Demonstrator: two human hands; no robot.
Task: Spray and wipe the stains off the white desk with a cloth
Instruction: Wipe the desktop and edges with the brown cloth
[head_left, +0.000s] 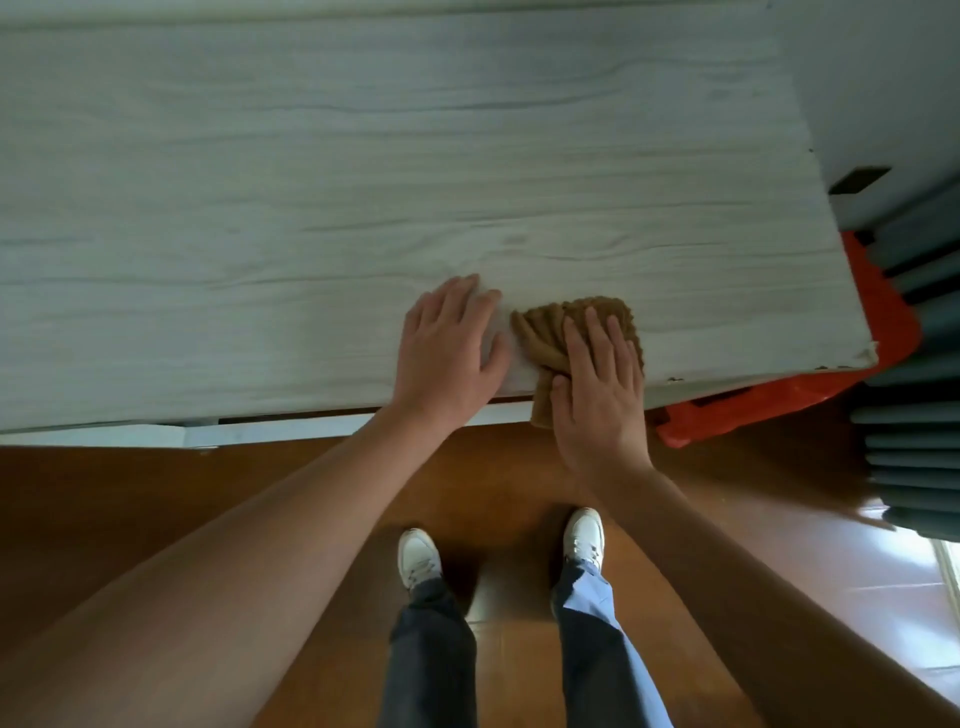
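White sneakers (420, 557) on the wood floor (260, 493) at the bottom, then both hands at the worktop's (311, 182) near edge. Right hand (597, 384) is spread flat, pressing the brown cloth (550, 332) — bunched, long axis running edge-to-back, one end drooping over the edge. Left hand (447, 353) lies open and empty just beside it.

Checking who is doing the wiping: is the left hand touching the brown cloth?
Apart. The head view shows a strip of bare white desk between the left hand and the brown cloth.
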